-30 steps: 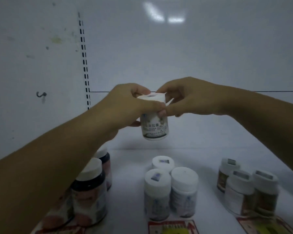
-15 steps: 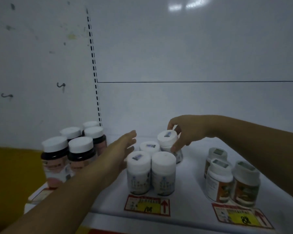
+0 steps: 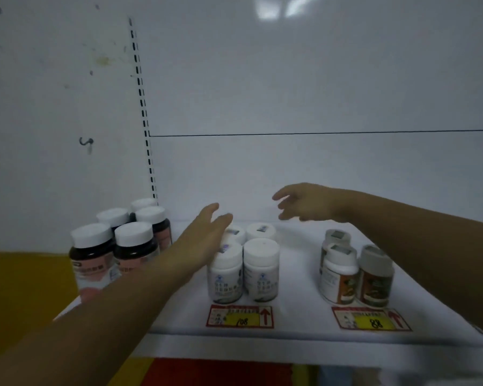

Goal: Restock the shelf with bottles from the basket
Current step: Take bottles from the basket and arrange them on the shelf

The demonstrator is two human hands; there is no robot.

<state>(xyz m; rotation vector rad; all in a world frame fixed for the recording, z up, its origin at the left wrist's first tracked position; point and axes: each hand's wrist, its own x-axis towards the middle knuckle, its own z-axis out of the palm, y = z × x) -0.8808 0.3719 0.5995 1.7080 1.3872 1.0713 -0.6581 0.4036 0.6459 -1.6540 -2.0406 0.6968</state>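
Observation:
On the white shelf [image 3: 299, 316] stands a cluster of several white bottles with blue labels [image 3: 260, 270]; the one at the back right [image 3: 261, 231] is the bottle just set down. My left hand [image 3: 204, 235] hovers open, fingers flat, just over the cluster's left side and partly hides the back-left bottle. Open and empty, my right hand [image 3: 304, 203] floats above and to the right of the cluster, fingers spread toward the left. The basket is out of view.
Several dark bottles with white caps [image 3: 131, 246] stand at the left. Three brown-labelled bottles [image 3: 354, 271] stand at the right. Red and yellow price tags [image 3: 240, 316] lie along the shelf's front edge. The shelf's white back wall rises behind.
A second ago both hands held a white bottle in the air. My right hand then set it at the cluster's back right and has now let go and lifted away.

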